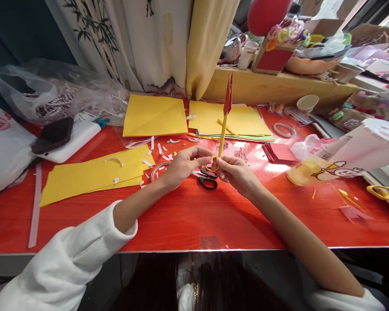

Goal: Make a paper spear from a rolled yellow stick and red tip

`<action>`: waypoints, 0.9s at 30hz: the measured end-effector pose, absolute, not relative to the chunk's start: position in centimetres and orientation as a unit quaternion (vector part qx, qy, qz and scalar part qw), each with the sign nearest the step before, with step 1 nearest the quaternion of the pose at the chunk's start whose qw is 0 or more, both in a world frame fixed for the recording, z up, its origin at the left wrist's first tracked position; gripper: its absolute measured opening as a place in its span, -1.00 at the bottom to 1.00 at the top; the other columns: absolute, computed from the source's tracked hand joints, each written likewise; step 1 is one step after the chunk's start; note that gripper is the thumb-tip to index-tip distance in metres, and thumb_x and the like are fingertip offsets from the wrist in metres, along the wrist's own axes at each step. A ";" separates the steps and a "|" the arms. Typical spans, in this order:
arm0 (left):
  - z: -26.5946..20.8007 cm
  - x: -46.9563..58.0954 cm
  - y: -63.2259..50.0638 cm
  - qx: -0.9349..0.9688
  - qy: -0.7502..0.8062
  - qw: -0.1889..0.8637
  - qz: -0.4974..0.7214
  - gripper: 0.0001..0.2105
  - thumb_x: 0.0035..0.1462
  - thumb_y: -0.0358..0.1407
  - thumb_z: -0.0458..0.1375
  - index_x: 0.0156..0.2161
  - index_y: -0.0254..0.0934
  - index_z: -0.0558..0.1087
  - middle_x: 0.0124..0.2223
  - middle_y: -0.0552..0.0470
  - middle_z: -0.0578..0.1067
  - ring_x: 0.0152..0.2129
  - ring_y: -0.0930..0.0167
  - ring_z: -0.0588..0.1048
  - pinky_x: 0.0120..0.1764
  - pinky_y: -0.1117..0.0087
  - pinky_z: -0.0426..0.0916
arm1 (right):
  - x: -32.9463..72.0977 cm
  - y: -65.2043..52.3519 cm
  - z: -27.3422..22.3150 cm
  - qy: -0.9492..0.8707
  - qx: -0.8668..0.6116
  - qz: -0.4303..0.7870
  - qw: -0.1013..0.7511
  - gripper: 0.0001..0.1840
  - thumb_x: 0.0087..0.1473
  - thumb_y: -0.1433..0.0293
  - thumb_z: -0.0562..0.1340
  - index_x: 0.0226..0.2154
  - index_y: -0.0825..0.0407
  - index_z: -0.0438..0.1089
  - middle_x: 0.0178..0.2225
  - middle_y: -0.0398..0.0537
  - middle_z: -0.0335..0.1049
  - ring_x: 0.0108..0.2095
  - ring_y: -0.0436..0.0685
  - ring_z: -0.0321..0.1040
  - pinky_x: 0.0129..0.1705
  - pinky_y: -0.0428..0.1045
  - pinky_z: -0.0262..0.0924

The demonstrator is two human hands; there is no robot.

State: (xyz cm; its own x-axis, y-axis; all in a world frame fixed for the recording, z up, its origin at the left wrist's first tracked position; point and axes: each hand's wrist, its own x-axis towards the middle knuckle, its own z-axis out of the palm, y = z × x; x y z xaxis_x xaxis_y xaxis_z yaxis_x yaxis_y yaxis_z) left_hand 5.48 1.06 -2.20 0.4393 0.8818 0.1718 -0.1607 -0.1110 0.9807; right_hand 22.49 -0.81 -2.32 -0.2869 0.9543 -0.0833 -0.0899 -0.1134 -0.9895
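Upright between my hands stands a thin yellow paper stick (222, 136) topped by a folded red paper piece (228, 97). Its lower end is pinched in my right hand (236, 172), fingers closed. My left hand (183, 167) is closed at the stick's base, fingertips around a narrow yellow paper strip (210, 167) that loops below it. Just under the hands lie black-handled scissors (208, 183), their blades partly hidden by my left hand. A roll of tape (155, 172) sits behind my left wrist among white paper scraps (160, 149).
Yellow sheets (155, 114) lie in stacks at the back, with cut yellow pieces (90, 175) on the left. A tilted drink cup (350, 151) and red paper squares (278, 153) are to the right. A phone (53, 134) rests on a white box at left.
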 end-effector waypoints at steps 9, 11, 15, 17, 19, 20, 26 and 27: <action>-2.6 5.7 1.0 0.597 0.303 0.564 0.484 -0.84 -0.06 -0.26 0.21 -0.35 -0.32 0.46 -0.45 0.10 0.44 -0.50 0.56 0.36 -0.40 0.53 0.27 | 21.9 -1.5 -2.4 -0.550 -0.427 0.603 0.390 -0.71 -0.01 0.22 0.21 -0.45 0.14 0.39 -0.75 -0.25 0.14 -0.70 -0.13 0.03 -0.66 -0.16 -0.09; -2.7 5.7 1.0 0.598 0.299 0.567 0.482 -0.85 -0.05 -0.27 0.20 -0.37 -0.32 0.46 -0.48 0.11 0.43 -0.53 0.57 0.36 -0.43 0.53 0.26 | 21.6 -1.7 -2.4 -0.549 -0.423 0.613 0.379 -0.71 -0.02 0.21 0.21 -0.44 0.15 0.40 -0.75 -0.24 0.15 -0.70 -0.12 0.04 -0.68 -0.16 -0.10; -2.6 5.7 1.0 0.601 0.280 0.577 0.477 -0.84 -0.01 -0.24 0.17 -0.36 -0.31 0.44 -0.51 0.13 0.41 -0.57 0.58 0.36 -0.46 0.53 0.26 | 21.5 -1.7 -2.4 -0.527 -0.413 0.642 0.373 -0.72 -0.02 0.22 0.22 -0.44 0.14 0.41 -0.72 -0.23 0.16 -0.69 -0.13 0.05 -0.67 -0.17 -0.07; -2.3 5.6 1.1 0.620 0.277 0.560 0.474 -0.84 0.02 -0.23 0.15 -0.32 -0.29 0.45 -0.47 0.12 0.42 -0.50 0.56 0.38 -0.40 0.53 0.28 | 21.7 -1.5 -2.3 -0.502 -0.400 0.658 0.394 -0.76 -0.02 0.25 0.23 -0.45 0.12 0.41 -0.64 -0.19 0.23 -0.66 -0.15 0.08 -0.64 -0.18 -0.02; -2.0 5.4 1.1 0.643 0.274 0.549 0.459 -0.81 0.05 -0.24 0.13 -0.24 -0.28 0.46 -0.38 0.08 0.45 -0.37 0.52 0.40 -0.30 0.51 0.30 | 22.0 -1.2 -2.2 -0.473 -0.383 0.671 0.423 -0.78 -0.02 0.27 0.23 -0.44 0.11 0.42 -0.52 -0.15 0.30 -0.63 -0.16 0.10 -0.62 -0.19 0.02; -1.8 5.3 1.1 0.650 0.272 0.551 0.446 -0.78 0.05 -0.25 0.12 -0.19 -0.27 0.44 -0.32 0.05 0.46 -0.30 0.50 0.40 -0.24 0.49 0.30 | 22.1 -1.0 -2.2 -0.460 -0.377 0.674 0.438 -0.79 -0.02 0.28 0.23 -0.43 0.10 0.42 -0.47 -0.14 0.31 -0.62 -0.17 0.10 -0.61 -0.20 0.02; -2.2 5.3 1.2 0.700 0.286 0.487 0.436 -0.68 0.02 -0.33 0.14 -0.06 -0.25 0.36 -0.12 -0.03 0.40 -0.19 0.41 0.39 -0.16 0.39 0.33 | 22.3 -0.8 -2.5 -0.441 -0.384 0.660 0.471 -0.81 -0.02 0.30 0.24 -0.37 0.09 0.43 -0.50 -0.17 0.29 -0.61 -0.17 0.10 -0.62 -0.21 0.00; -2.3 5.3 1.2 0.715 0.285 0.460 0.442 -0.70 0.03 -0.33 0.14 -0.08 -0.24 0.37 -0.14 -0.02 0.40 -0.20 0.42 0.39 -0.15 0.39 0.33 | 22.2 -0.9 -2.6 -0.450 -0.382 0.654 0.474 -0.80 -0.02 0.29 0.23 -0.37 0.09 0.43 -0.55 -0.18 0.27 -0.61 -0.17 0.11 -0.61 -0.21 0.01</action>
